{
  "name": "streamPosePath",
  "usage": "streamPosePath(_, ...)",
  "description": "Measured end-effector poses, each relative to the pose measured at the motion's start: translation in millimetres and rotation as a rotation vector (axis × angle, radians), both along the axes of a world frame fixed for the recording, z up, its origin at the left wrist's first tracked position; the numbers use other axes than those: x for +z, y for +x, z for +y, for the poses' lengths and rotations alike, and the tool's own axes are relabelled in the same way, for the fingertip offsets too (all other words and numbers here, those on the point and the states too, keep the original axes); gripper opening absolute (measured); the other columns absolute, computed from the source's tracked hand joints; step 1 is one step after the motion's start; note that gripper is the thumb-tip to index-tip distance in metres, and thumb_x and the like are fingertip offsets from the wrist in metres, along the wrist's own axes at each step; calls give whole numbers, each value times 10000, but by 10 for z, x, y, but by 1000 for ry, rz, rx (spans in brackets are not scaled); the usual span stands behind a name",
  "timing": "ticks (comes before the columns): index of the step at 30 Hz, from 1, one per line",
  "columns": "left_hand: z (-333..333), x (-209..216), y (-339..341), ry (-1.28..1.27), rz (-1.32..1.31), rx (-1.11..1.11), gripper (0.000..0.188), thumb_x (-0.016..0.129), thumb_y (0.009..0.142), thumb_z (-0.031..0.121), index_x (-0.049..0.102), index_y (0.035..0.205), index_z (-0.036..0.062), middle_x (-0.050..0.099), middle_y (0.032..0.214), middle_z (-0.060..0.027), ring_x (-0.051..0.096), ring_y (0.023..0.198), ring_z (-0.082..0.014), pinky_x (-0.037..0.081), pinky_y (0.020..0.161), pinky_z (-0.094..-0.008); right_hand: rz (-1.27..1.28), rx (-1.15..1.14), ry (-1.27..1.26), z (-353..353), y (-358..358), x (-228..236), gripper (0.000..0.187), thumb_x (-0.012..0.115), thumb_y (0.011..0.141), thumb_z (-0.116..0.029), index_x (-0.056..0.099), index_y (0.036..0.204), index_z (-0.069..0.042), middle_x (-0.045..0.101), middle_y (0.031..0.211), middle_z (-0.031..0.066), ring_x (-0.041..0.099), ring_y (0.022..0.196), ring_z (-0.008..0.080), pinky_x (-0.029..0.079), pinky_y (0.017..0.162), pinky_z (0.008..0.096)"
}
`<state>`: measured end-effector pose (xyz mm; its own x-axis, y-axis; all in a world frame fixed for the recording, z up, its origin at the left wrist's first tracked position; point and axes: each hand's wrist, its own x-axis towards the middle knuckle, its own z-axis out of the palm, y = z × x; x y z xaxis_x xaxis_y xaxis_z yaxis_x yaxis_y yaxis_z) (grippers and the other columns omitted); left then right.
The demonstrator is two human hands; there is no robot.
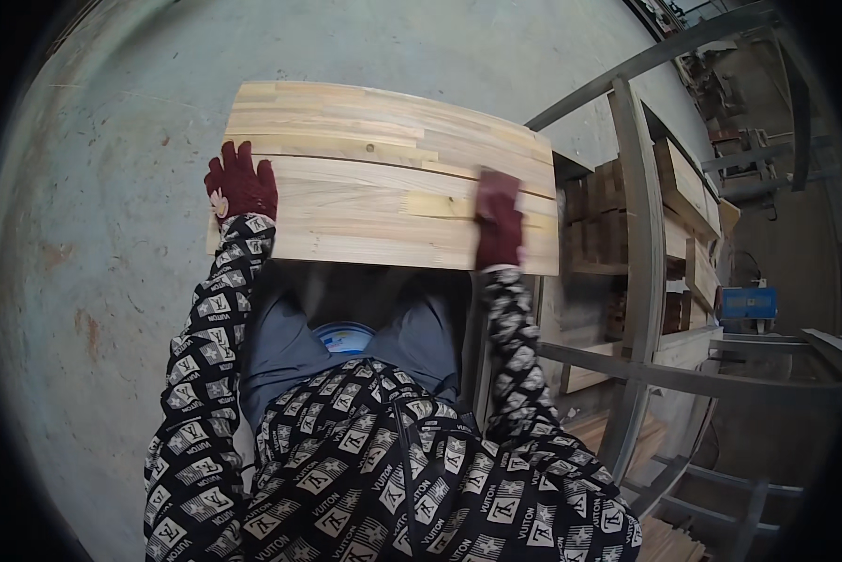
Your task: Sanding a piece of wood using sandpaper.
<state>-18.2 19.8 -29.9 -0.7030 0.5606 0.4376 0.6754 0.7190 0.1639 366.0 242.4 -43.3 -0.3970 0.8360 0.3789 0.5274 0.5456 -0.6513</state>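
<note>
In front of your knees are a near board (346, 211) and a far board (346, 112), both of pale wood, with a dark, narrow line between them; you cannot tell whether one overlaps the other. Your left hand (241, 187), in a dark red glove, lies at the left end of the near board, its fingers spread wide. Your right hand (499, 220), gloved alike, is over the right end; it is blurred, so you cannot tell whether it grips anything. To your right stands a grey metal frame (635, 225), with stacked wood pieces (594, 211) beside it and a blue box (749, 303) farther off. Greyish floor (121, 197) spreads to your left.
</note>
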Motion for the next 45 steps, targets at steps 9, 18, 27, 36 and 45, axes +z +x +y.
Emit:
streamPosePath(9, 33, -32, -28, -56, 5, 40, 473, 646, 948, 353, 597, 1338, 90, 538, 1407, -115, 549, 1184, -339, 451, 1004, -512, -44, -178, 284, -110, -67, -98, 374, 664, 844, 62, 716, 1208, -4, 706, 1231, 250, 642, 1205, 443, 510, 1052, 494)
streamPosePath(18, -5, -65, -58, -16, 25, -4, 458, 650, 953, 360, 621, 1335, 109, 575, 1377, -117, 570, 1175, -361, 478, 1009, -531, -196, 682, 117, -1508, -847, 296, 563, 634, 745, 22, 651, 1304, -38, 604, 1409, 198, 509, 1377, 436, 380, 1190, 515)
streamPosePath(27, 28, -93, -60, -88, -19, 31, 463, 646, 954, 366, 613, 1342, 117, 554, 1389, -108, 558, 1182, -347, 460, 1010, -517, -191, -261, 235, -291, 1205, 104, 401, 666, 858, 4, 719, 1255, -18, 699, 1297, 221, 615, 1248, 449, 463, 1109, 519)
streamPosePath(36, 24, -133, -84, -81, 38, 41, 496, 647, 948, 390, 620, 1357, 111, 560, 1384, -118, 559, 1173, -350, 470, 988, -521, -120, 547, 227, -1373, -1342, 163, 483, 804, 724, -78, 683, 1192, -56, 674, 1259, 198, 586, 1253, 430, 445, 1100, 509)
streamPosePath(45, -15, -108, -126, 25, 46, -73, 670, 723, 898, 452, 572, 1429, 71, 540, 1468, -166, 529, 1271, -383, 391, 1097, -552, -53, 252, 191, -594, -637, 392, 439, 821, 749, -70, 737, 1180, -64, 721, 1196, 208, 644, 1151, 430, 501, 986, 496)
